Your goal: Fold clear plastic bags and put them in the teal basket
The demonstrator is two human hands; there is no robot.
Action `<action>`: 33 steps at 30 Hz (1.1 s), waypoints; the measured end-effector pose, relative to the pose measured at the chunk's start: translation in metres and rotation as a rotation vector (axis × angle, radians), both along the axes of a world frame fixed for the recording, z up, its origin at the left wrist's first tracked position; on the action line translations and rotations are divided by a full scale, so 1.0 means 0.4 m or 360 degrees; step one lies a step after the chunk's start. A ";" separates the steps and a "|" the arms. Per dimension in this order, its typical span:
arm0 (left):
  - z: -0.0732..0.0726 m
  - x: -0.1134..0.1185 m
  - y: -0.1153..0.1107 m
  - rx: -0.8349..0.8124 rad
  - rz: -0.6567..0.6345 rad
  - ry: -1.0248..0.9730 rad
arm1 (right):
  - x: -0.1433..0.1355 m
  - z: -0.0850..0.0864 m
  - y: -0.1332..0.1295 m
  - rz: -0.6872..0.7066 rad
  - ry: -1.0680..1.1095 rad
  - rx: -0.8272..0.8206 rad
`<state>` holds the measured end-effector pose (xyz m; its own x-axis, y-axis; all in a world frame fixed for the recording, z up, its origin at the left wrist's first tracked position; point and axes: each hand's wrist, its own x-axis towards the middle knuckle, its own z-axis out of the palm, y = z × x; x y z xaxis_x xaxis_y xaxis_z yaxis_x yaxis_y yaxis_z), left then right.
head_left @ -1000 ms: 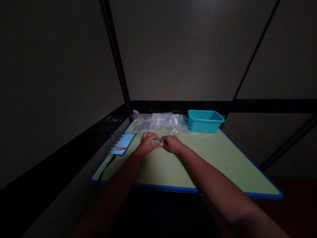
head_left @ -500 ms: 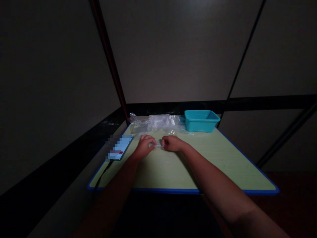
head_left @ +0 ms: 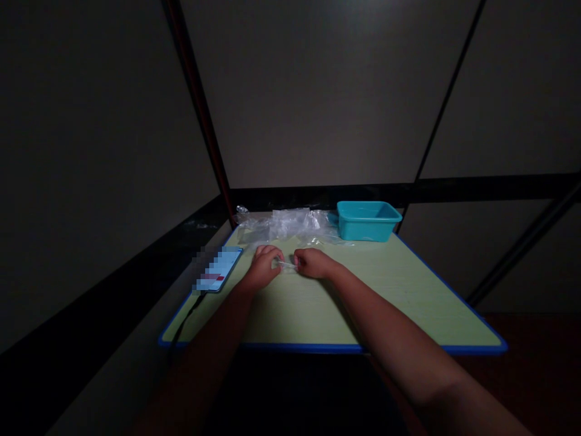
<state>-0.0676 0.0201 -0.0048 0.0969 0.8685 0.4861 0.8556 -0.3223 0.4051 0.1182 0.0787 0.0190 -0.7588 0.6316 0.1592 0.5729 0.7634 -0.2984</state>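
Observation:
Over the middle of the pale green table (head_left: 299,315), a small clear plastic piece (head_left: 289,265) stretches between my two hands. It looks like thin film with a bright whitish edge; its exact kind is too small to make out. My left hand (head_left: 265,266) pinches its left end between thumb and fingers. At the other end, my right hand (head_left: 313,263) is closed with curled fingers on the plastic. Only a short gap separates the hands, and the fingers partly hide what they grip.
Crumpled clear plastic bags (head_left: 290,225) lie along the table's back edge. A turquoise basket (head_left: 367,224) stands at the back right. On the left lies a phone (head_left: 222,269) with a dark strap (head_left: 190,315). Walls rise behind and at the left.
The whole view has shifted slightly. My hands stay nearly in place, and the plastic between them shows a little more, its bright edge turned slightly.

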 end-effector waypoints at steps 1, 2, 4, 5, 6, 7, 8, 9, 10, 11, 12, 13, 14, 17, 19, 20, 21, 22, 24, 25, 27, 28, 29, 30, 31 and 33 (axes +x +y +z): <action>0.000 0.000 -0.001 0.0000 0.0002 0.0014 | -0.001 0.000 -0.001 0.0001 0.0007 0.0014; 0.000 0.001 -0.002 0.0001 0.0001 0.0024 | -0.002 -0.001 -0.002 0.0004 0.0014 0.0026; 0.002 0.002 -0.003 0.0001 0.0000 0.0028 | -0.004 -0.002 -0.003 0.0020 0.0030 0.0018; 0.002 0.002 -0.004 -0.0001 0.0002 0.0024 | -0.005 -0.002 -0.004 0.0034 0.0038 -0.0003; 0.003 0.003 -0.004 -0.0003 0.0005 0.0020 | -0.006 -0.003 -0.004 0.0049 0.0046 -0.0031; 0.004 0.003 -0.004 -0.0004 0.0008 0.0016 | -0.006 -0.003 -0.004 0.0064 0.0053 -0.0060; 0.005 0.003 -0.004 -0.0002 0.0013 0.0011 | -0.006 -0.003 -0.004 0.0073 0.0056 -0.0086; 0.005 0.003 -0.004 0.0002 0.0017 0.0006 | -0.006 -0.003 -0.004 0.0073 0.0055 -0.0103; 0.004 0.003 -0.003 0.0009 0.0018 0.0002 | -0.005 -0.003 -0.004 0.0068 0.0054 -0.0112; 0.003 0.002 -0.003 0.0019 0.0016 -0.0002 | -0.005 -0.003 -0.004 0.0062 0.0057 -0.0114; 0.002 0.002 -0.001 0.0030 0.0012 -0.0005 | -0.004 -0.002 -0.004 0.0055 0.0064 -0.0108; 0.000 0.001 0.000 0.0042 0.0005 -0.0006 | -0.004 -0.002 -0.004 0.0050 0.0074 -0.0095; -0.001 0.001 0.001 0.0054 -0.0003 -0.0005 | -0.004 -0.003 -0.005 0.0046 0.0085 -0.0074; -0.006 -0.001 0.004 0.0091 -0.0012 -0.0006 | -0.008 -0.004 -0.011 0.0054 0.0077 0.0006; -0.006 -0.002 0.006 0.0099 -0.0001 -0.0009 | -0.013 -0.006 -0.017 0.0061 0.0038 0.0068; -0.006 -0.002 0.006 0.0096 0.0004 -0.0010 | -0.015 -0.006 -0.020 0.0061 0.0018 0.0097; -0.006 -0.003 0.007 0.0089 0.0006 -0.0010 | -0.017 -0.007 -0.022 0.0060 0.0004 0.0126; -0.005 -0.003 0.007 0.0080 0.0007 -0.0010 | -0.019 -0.008 -0.024 0.0058 -0.0002 0.0156; -0.005 -0.004 0.008 0.0061 0.0008 -0.0008 | -0.021 -0.008 -0.027 0.0049 -0.0009 0.0213; -0.005 -0.004 0.008 0.0054 0.0012 -0.0008 | -0.021 -0.008 -0.028 0.0039 -0.0017 0.0235; -0.006 -0.005 0.009 0.0052 0.0012 -0.0008 | -0.022 -0.005 -0.031 0.0012 -0.0054 0.0264; -0.006 -0.005 0.009 0.0058 0.0009 -0.0010 | -0.022 -0.004 -0.032 0.0002 -0.0078 0.0270; -0.007 -0.005 0.009 0.0068 0.0006 -0.0012 | -0.022 -0.002 -0.033 -0.0002 -0.0100 0.0277; -0.008 -0.006 0.009 0.0078 0.0003 -0.0014 | -0.023 -0.001 -0.035 0.0000 -0.0113 0.0288; -0.008 -0.006 0.009 0.0085 0.0000 -0.0016 | -0.023 0.000 -0.036 0.0006 -0.0121 0.0301; -0.008 -0.006 0.010 0.0096 0.0006 -0.0021 | -0.025 0.001 -0.039 0.0017 -0.0114 0.0322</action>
<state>-0.0698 0.0240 -0.0081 0.0867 0.8378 0.5391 0.8516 -0.3431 0.3962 0.1080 0.0633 0.0193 -0.7792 0.5839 0.2276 0.5785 0.8099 -0.0971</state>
